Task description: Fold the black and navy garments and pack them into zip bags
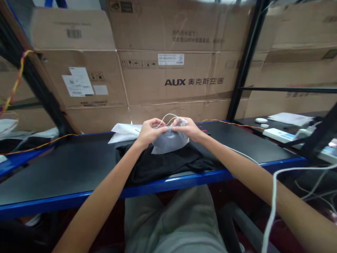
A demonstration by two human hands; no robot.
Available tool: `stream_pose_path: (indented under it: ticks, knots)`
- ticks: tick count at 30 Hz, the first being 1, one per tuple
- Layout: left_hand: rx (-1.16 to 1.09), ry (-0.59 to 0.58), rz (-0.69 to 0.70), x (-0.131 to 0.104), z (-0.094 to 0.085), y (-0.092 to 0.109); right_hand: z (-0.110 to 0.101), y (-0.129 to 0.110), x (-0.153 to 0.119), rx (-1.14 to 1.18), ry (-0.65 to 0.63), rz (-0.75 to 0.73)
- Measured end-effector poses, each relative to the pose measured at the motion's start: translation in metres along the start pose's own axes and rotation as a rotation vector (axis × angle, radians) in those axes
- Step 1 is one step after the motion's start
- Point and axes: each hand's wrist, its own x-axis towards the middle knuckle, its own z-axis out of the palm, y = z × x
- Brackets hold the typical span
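Both hands meet near the centre of the frame, over the table. The left hand (150, 133) has its fingers curled in and its thumb pressed against them, pinching the upper edge of a translucent white plastic bag (170, 143). The right hand (187, 128) is likewise nearly closed, thumb and fingers pinching the same bag along its upper right edge, with a bit of the plastic showing above the fingers. What lies inside the bag is too blurred to tell.

A thin white cable (170, 114) arches in a loop above the bag between the two hands; whether either hand grips it, I cannot tell. The bag hangs at the centre of the frame, in front of a rumpled black cloth (160, 167) spread on the black tabletop with a blue front edge (79, 165). Just left of the left hand lies a folded white sheet (123, 132).

Large brown cardboard panels (147, 84) printed with "AUX" fill the upper middle, between dark metal posts (243, 58). A twisted red-and-yellow wire (16, 86) hangs at the upper left. At the right of the frame sit a small round white object (261, 120) and a long white bar (276, 135); a thicker white cord (273, 200) curves down the lower right.
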Motion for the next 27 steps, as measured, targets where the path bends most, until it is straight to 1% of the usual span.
stream_pose_path:
  ticks: [7, 13, 17, 27]
  knots:
    - [0.029, -0.006, 0.042, 0.0008, -0.0005, -0.0018, 0.0003, -0.0001, -0.0004, 0.025, -0.008, 0.004]
    - [-0.019, -0.003, 0.006, 0.0004, 0.0002, -0.0016, 0.0009, -0.0004, 0.0003, 0.022, 0.034, 0.012]
    - [-0.009, 0.003, 0.030, 0.0007, -0.0002, -0.0020, 0.0016, -0.0019, -0.0005, 0.019, 0.048, 0.008]
    - [-0.037, -0.005, 0.006, 0.0003, 0.0003, -0.0008, 0.0005, 0.0009, 0.0004, 0.093, 0.024, 0.017]
